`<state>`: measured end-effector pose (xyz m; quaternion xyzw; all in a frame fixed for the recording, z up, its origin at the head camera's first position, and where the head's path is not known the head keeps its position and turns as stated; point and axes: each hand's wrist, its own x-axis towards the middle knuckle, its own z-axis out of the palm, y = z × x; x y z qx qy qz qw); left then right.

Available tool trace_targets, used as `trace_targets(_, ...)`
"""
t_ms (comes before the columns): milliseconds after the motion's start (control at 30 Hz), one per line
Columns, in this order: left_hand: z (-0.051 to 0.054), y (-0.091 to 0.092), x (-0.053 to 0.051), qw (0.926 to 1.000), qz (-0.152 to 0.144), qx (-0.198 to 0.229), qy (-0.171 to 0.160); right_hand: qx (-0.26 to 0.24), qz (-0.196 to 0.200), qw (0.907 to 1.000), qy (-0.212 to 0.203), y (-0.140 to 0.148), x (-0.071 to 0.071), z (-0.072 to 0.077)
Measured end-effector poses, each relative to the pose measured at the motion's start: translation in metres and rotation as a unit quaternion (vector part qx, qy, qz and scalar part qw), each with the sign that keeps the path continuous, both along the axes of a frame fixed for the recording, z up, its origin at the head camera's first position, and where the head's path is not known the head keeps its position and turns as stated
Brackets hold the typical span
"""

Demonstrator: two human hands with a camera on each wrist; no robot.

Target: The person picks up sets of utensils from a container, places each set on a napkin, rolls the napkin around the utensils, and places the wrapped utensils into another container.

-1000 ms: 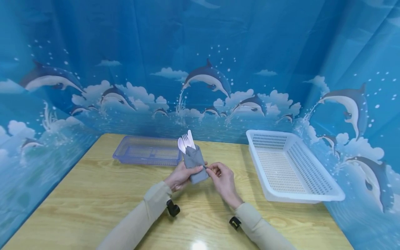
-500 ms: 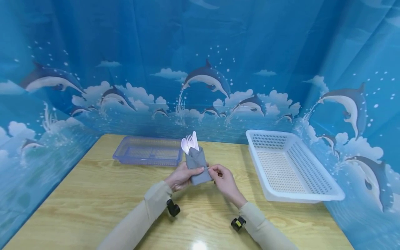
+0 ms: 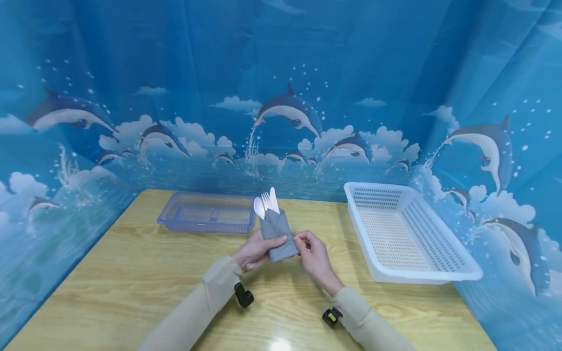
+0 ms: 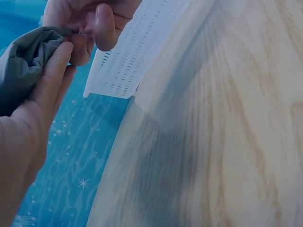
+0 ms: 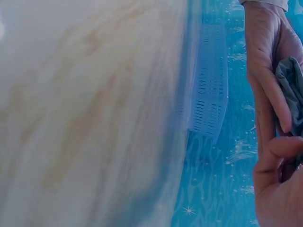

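Observation:
A grey napkin [image 3: 275, 233] is folded into a pouch round a pale spoon [image 3: 259, 207], fork [image 3: 267, 201] and knife [image 3: 274, 199], whose upper ends stick out at the top. My left hand [image 3: 256, 249] grips the pouch low down, with the thumb across its front. At the pouch's right edge my right hand [image 3: 315, 256] has its thumb and index finger pinched together on what looks like a thin strand; its kind is too small to tell. In the left wrist view the bunched napkin [image 4: 28, 61] reaches the fingertips of both hands. The cutlery's lower ends are hidden inside the cloth.
A shallow purple see-through basket [image 3: 206, 227] stands at the back left of the wooden table [image 3: 131, 287]. To the right is a larger white perforated basket [image 3: 373, 265], overhanging the table's right edge. Behind hangs a blue dolphin-print curtain [image 3: 219, 63].
The napkin pouch with its cutlery has shifted slightly right and tilted a little more upright. My right hand has moved slightly right and down, still pinching at the pouch's edge.

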<state>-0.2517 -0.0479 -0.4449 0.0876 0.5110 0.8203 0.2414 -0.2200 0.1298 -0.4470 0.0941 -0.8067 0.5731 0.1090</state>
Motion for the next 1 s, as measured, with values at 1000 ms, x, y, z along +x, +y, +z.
trace_targets(1000,0.008,-0.004,-0.006,0.9962,-0.075,-0.024,0.037,-0.015,0.066,0.9915,-0.111,-0.006,0.009,0.020)
